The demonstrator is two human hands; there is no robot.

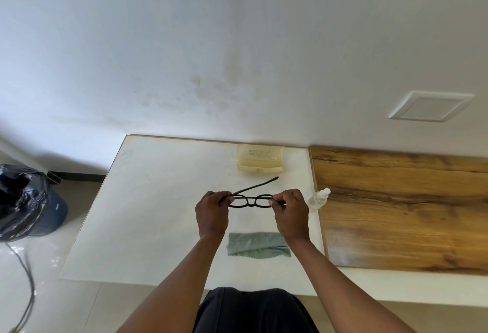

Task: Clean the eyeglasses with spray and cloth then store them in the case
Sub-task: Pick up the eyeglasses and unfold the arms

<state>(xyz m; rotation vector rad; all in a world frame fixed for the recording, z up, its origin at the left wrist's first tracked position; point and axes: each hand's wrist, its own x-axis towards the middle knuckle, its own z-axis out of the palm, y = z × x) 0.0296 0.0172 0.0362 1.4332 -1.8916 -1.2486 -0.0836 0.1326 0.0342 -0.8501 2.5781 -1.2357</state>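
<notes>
Black-framed eyeglasses (250, 200) are held in the air above the white table (148, 216). My left hand (212, 211) pinches the frame's left end, where one temple arm sticks out toward the far right. My right hand (290, 210) pinches the right end. A grey-green cloth (257, 245) lies flat on the table just below my hands. A pale yellow translucent case (260, 159) lies open by the wall. A small clear spray bottle (318, 199) with a white cap stands just right of my right hand.
A wood-grain board (406, 208) covers the table's right part. A bin lined with a black bag (23, 200) stands on the floor at left, with a cable (30, 290) trailing nearby. The wall runs right behind the table.
</notes>
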